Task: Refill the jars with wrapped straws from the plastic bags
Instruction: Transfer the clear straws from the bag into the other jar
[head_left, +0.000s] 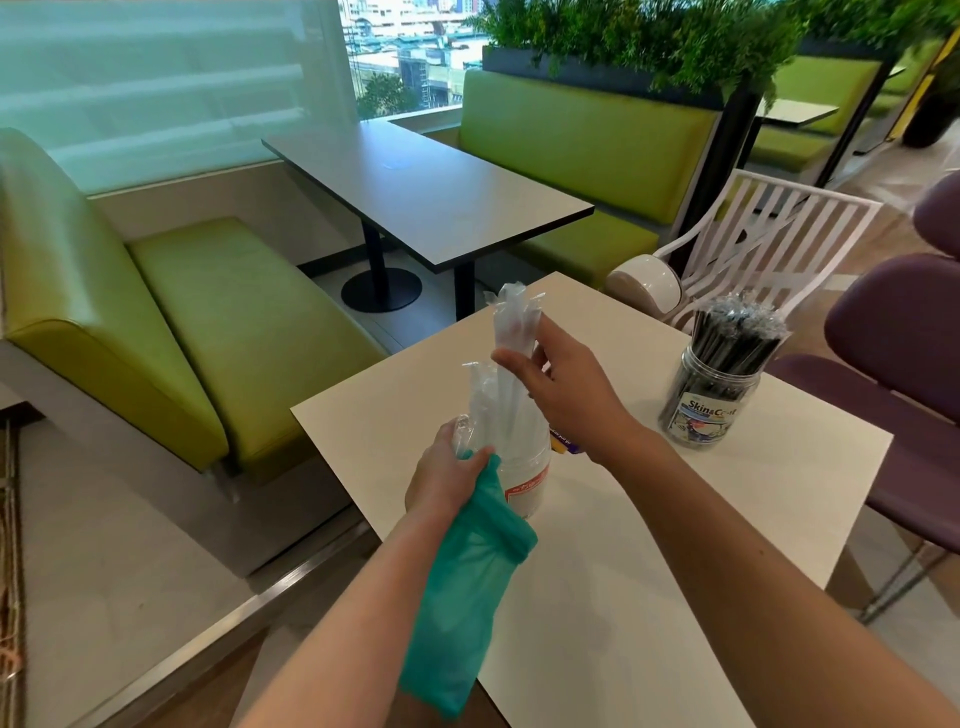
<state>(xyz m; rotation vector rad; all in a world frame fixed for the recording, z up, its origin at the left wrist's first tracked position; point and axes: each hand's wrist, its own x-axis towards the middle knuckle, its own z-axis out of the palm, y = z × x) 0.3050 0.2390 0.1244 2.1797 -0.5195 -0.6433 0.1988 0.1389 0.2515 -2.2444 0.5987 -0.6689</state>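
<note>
Cafe booth behind; white table (597, 545) in front; left hand (447, 480) grips teal bag (462, 587) at its neck beside near jar (524, 478); right hand (558, 382) pinches clear wrapped straws (511, 327) above jar; second jar (709, 397) full of dark straws; wrappers look light, slippery; hold bundle mid-length.

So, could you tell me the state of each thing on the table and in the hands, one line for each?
Left hand: grips the green bag.
Green bag: hangs off the table edge, mouth up.
Right hand: pinches clear wrapped straws, lifted above the near jar.
Near jar: open, upright, holds clear straws.
Far jar: open, upright, packed with black straws.
</note>
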